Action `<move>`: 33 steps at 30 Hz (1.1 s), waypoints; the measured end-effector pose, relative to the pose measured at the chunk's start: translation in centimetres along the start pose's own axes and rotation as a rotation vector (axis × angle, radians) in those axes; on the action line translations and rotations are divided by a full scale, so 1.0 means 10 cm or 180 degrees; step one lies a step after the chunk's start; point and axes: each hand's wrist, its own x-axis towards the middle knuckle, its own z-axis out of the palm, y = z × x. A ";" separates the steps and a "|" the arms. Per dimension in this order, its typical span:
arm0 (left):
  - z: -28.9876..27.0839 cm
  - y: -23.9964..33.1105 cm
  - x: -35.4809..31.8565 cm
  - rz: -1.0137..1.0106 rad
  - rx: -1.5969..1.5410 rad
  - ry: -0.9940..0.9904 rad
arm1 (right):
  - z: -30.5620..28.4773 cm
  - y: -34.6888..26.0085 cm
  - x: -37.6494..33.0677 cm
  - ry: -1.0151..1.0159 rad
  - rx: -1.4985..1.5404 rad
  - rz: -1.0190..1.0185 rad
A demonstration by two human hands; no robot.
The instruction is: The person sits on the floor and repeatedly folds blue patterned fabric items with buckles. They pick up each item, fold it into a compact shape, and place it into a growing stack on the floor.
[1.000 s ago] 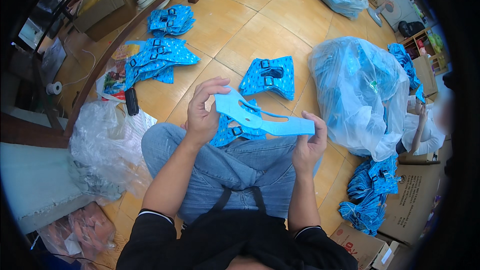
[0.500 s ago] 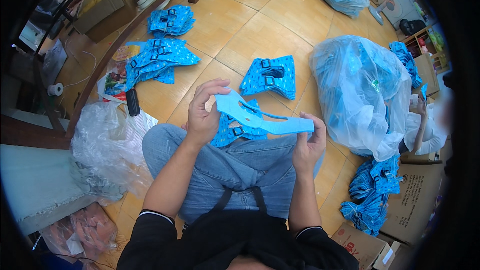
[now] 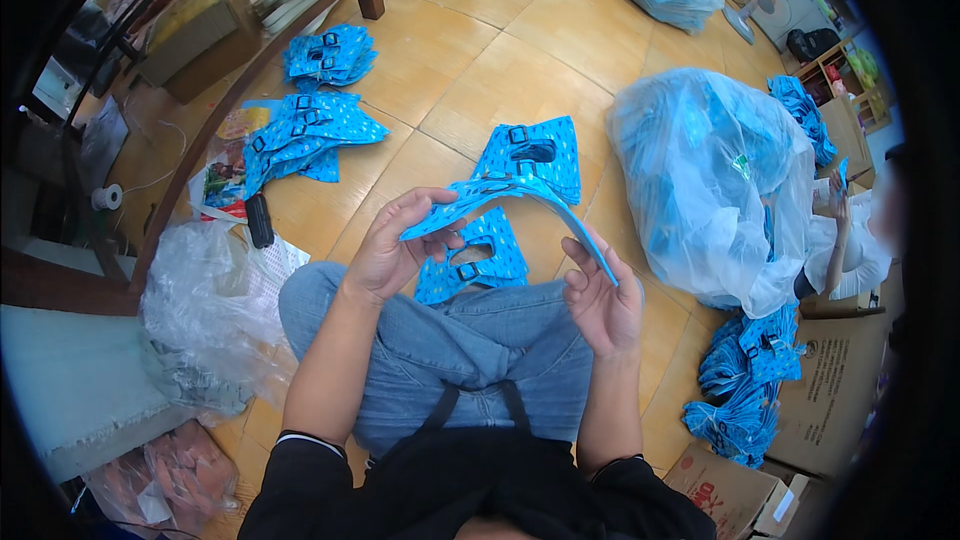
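Observation:
A blue, white-speckled foam band with a black buckle (image 3: 466,200) is held up over my lap, bowed into an arch. Its left end lies between the fingers and thumb of my left hand (image 3: 385,248). Against the thumb and fingers of my right hand (image 3: 608,305) rests the lower right end. Beneath the band, just beyond my crossed legs, lies a similar blue piece with a cut-out and buckle (image 3: 445,282). A stack of such blue pieces (image 3: 562,155) sits on the floor behind it, partly covered by the held band.
More blue stacks (image 3: 325,135) lie on the left, near a black object (image 3: 260,220) and clear plastic (image 3: 205,295). Large filled bags (image 3: 690,200) stand to the right, with bundled pieces (image 3: 735,420) and cartons (image 3: 830,380) nearer me. Another person's arm (image 3: 838,240) shows at far right.
The band has turned over: its plain light-blue side faced me before, and its speckled side with the buckle shows now. It also bends more, and my right hand has lowered a little.

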 end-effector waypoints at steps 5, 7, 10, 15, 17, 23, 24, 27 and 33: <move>-0.05 -0.04 0.02 0.0159 -0.0063 -0.0175 | 0.04 0.03 -0.02 -0.0011 -0.0093 0.0014; -0.07 -0.04 0.02 0.0192 -0.0032 -0.0203 | 0.04 0.03 -0.03 -0.0015 -0.0163 0.0009; -0.09 -0.05 0.02 0.0243 0.0004 -0.0202 | 0.04 0.04 -0.04 0.0003 -0.0220 0.0013; -0.11 -0.08 0.02 0.0287 -0.0033 -0.0210 | 0.02 0.05 -0.05 0.0036 -0.0214 0.0046; -0.12 -0.08 0.02 0.0287 -0.0042 -0.0189 | 0.03 0.05 -0.04 0.0024 -0.0232 0.0036; -0.04 -0.02 0.02 0.0224 -0.0016 -0.0245 | 0.05 0.05 -0.05 0.0136 -0.0252 0.0045; -0.01 -0.01 0.02 0.0199 0.0038 -0.0264 | 0.06 0.06 -0.05 0.0220 -0.0606 0.0029; 0.12 -0.03 0.01 0.0182 -0.0153 -0.0261 | 0.05 0.10 0.00 0.0392 -0.1454 -0.0085; 0.25 -0.14 0.04 0.0390 -0.0091 -0.0130 | 0.19 0.23 0.23 0.1205 -0.5043 -0.2471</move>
